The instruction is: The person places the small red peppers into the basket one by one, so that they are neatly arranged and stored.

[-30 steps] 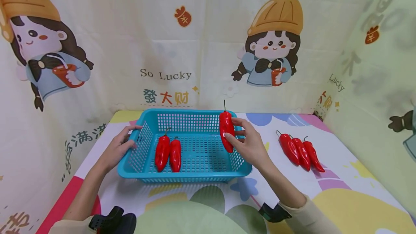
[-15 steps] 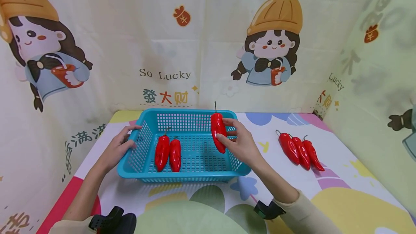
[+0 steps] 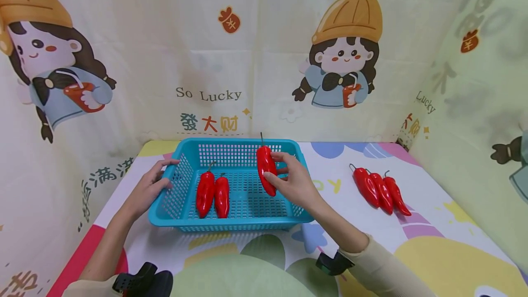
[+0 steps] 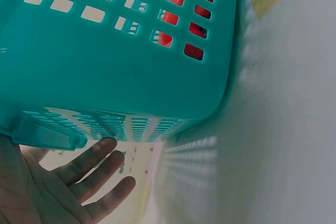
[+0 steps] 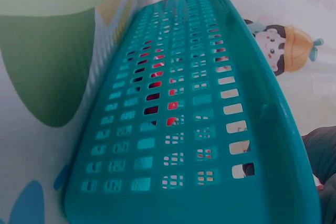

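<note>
A glossy red pepper is held almost upright above the inside of a blue basket, right of its centre, stem toward 12 o'clock. The right hand reaches it from 4 o'clock and grasps it between thumb and fingers. At 8 o'clock from it, two more red peppers lie side by side on the basket floor, stems toward 12.

At the basket's 9 o'clock end, the left hand holds the rim; the left wrist view shows three of its fingers extended beneath the rim. Well apart, at 3 o'clock from the basket, three further red peppers lie close together on the worktop, tips toward 5. A pale, cartoon-printed backdrop stands at 12.
</note>
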`<state>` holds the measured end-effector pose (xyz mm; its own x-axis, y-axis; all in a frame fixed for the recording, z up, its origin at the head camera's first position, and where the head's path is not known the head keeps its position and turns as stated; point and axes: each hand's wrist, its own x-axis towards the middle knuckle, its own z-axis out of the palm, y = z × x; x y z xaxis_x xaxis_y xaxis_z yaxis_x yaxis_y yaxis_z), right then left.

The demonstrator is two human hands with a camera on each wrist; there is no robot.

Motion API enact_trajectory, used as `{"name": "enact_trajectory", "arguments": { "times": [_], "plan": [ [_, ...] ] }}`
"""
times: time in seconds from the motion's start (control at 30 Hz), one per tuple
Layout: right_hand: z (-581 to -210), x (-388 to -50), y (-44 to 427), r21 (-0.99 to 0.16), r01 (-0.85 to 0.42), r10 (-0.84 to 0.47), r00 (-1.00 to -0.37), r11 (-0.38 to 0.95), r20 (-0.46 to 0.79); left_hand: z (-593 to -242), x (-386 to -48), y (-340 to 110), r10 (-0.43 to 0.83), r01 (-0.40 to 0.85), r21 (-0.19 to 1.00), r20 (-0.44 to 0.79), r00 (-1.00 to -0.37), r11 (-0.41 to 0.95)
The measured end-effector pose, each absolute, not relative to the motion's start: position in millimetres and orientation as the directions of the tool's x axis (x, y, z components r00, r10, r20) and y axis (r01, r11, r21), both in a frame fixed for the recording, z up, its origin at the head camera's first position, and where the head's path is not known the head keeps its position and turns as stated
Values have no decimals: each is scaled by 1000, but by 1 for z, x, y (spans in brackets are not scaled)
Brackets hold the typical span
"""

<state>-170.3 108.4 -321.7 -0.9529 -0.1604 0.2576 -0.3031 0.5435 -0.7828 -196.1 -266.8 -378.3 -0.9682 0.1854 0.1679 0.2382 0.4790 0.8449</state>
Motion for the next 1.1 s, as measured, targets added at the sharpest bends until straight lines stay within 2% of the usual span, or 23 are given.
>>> {"name": "enact_trajectory", "arguments": {
  "times": [0.53,1.1],
  "plan": [
    [-330,-181,91,-770,-250,-187,-967,587,171,-378,-196,-267,188,236,840,162,-969,488],
    [-334,-186,76,-760,-265,-278,-954,593,116,-378,-197,-266,188,226,842,151,-970,489]
  ]
}}
